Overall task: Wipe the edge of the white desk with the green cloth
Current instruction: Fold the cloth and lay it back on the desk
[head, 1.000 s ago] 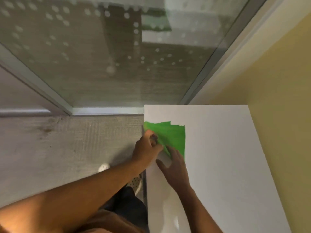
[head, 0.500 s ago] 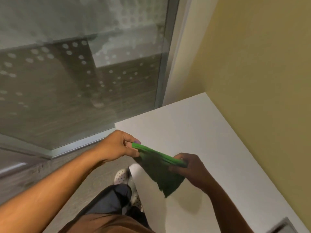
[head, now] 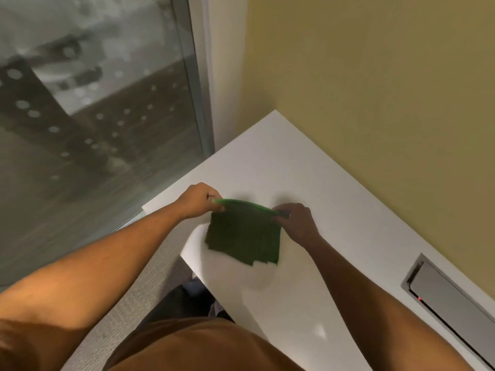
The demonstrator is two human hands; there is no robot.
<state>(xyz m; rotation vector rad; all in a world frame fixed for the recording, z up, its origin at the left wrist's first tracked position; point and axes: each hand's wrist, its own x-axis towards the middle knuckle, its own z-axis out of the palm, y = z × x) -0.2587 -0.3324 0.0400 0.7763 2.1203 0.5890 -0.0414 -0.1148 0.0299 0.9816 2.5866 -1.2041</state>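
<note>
Lifted off the desk (head: pixel 308 183) edge since a second ago: green cloth (head: pixel 243 234) now pinched between left hand (head: pixel 199 200) and right hand (head: pixel 296 222) (refolding, likely), wiping paused.

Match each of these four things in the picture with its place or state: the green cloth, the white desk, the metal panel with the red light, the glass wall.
Things:
1. green cloth
2. white desk
3. metal panel with the red light
4. glass wall

Places or states:
A. set into the desktop at the far right
B. stands to the left, beyond the desk
C. hangs from its top edge, pinched by the left hand and the right hand
D. stands against the yellow wall

Pairs: 1-C, 2-D, 3-A, 4-B
</note>
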